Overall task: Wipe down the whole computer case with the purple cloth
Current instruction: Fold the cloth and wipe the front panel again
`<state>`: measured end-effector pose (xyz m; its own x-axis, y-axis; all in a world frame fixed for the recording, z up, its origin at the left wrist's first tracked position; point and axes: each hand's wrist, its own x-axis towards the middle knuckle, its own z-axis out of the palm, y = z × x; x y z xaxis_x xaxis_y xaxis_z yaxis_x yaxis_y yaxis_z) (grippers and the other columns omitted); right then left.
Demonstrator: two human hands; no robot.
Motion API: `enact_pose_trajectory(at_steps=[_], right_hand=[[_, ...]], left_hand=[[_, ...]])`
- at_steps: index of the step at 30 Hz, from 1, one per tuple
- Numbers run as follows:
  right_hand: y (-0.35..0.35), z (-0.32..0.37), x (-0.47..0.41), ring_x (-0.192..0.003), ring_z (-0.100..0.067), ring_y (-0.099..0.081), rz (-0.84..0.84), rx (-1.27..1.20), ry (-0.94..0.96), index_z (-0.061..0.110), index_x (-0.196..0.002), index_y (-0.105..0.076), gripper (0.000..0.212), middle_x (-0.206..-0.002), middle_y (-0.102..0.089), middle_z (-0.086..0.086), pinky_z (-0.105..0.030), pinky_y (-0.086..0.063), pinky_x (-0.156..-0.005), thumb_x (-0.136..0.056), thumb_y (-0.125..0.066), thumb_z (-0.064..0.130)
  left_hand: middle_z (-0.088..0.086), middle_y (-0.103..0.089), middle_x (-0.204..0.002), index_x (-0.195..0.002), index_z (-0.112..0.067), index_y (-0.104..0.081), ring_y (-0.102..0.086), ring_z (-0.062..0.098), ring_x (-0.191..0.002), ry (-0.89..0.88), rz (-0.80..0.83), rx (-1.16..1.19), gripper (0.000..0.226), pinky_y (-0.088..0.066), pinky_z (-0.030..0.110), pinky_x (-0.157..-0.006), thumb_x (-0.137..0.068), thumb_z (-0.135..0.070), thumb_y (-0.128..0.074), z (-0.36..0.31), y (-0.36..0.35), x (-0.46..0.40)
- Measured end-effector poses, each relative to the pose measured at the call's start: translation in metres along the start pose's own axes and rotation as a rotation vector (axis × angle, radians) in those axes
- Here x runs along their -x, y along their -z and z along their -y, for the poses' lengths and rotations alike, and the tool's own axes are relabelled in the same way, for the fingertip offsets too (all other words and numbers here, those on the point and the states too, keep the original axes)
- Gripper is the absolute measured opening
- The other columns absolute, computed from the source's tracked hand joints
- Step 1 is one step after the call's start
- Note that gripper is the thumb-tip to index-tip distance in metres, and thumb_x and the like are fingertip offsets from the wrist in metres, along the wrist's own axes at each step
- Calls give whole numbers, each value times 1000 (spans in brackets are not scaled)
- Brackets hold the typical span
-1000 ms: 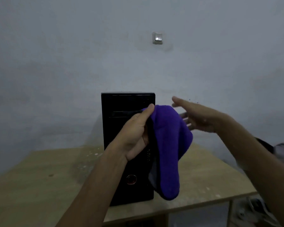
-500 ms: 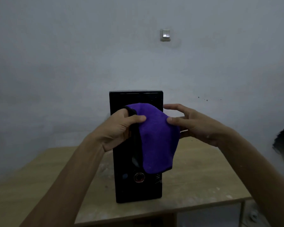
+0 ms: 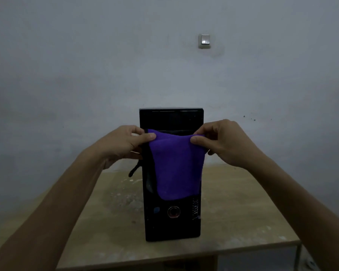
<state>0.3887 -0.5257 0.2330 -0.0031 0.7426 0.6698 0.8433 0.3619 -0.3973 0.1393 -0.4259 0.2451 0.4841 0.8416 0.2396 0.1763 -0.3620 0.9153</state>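
1. The purple cloth (image 3: 177, 165) hangs in front of the computer case (image 3: 171, 222), which stands upright on the counter (image 3: 243, 222). Left hand (image 3: 119, 143) and right hand (image 3: 223, 142) each pinch a top corner, fingers (image 3: 150, 136) clamped on fabric.
2. Held only by its corners, the cloth could slip from one pinch and drop.
3. A hard push near the top might tip or slide the tall case.
4. The sides, top and back look easy to skip.
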Motion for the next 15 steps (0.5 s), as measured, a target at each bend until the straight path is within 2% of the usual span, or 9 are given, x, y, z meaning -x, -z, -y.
enact_pose_trajectory(at_steps=[2,5,7,9,11,13,15], right_hand=[[-2,1,-5,-60,-8,-68,-20,39,14,21,-93,-75,18,-72,-73,2,-31,-59,-62,-93,-68,38],[-5,1,-13,-63,-10,-68,-67,78,34,22,-92,-72,19,-73,-71,3,-34,-59,-61,-95,-65,39],[-4,1,-17,-64,-10,-67,-86,50,33,23,-92,-70,15,-76,-71,2,-27,-57,-56,-95,-66,37],[-1,-1,-19,-67,-12,-67,-64,4,26,23,-94,-70,8,-80,-71,1,-21,-55,-54,-94,-69,32],[1,-3,-20,-72,-15,-68,-17,-4,36,22,-98,-71,9,-81,-70,1,-26,-58,-57,-92,-72,28],[1,-3,-21,-70,-13,-64,-4,62,53,22,-97,-71,9,-77,-67,2,-31,-56,-60,-91,-73,28],[-2,-2,-26,-66,-8,-57,-85,153,77,25,-93,-67,6,-75,-61,7,-25,-44,-58,-93,-70,31]], left_hand=[[16,-75,-97,-120,-10,-52,-73,16,-74,-23,-65,77,41,-61,28,-63,-87,-23,-74,0,-1,1],[9,-77,-101,-129,-15,-56,-74,17,-90,-109,33,72,45,-62,29,-80,-87,-23,-72,-2,1,5],[11,-75,-105,-122,-14,-67,-73,18,-96,-168,92,8,44,-60,25,-82,-81,-26,-73,-4,3,7],[6,-73,-90,-113,-18,-73,-72,20,-91,-220,67,-94,35,-59,23,-81,-80,-27,-75,-4,5,6],[-9,-65,-70,-105,-25,-74,-65,9,-75,-335,-45,-342,18,-53,24,-75,-87,-27,-74,-2,7,1],[-9,-61,-81,-96,-30,-70,-60,7,-76,-481,-213,-598,6,-48,24,-72,-90,-34,-70,1,7,-8],[-5,-51,-95,-97,-35,-66,-54,4,-82,-569,-332,-654,6,-40,14,-71,-92,-37,-67,3,6,-19]])
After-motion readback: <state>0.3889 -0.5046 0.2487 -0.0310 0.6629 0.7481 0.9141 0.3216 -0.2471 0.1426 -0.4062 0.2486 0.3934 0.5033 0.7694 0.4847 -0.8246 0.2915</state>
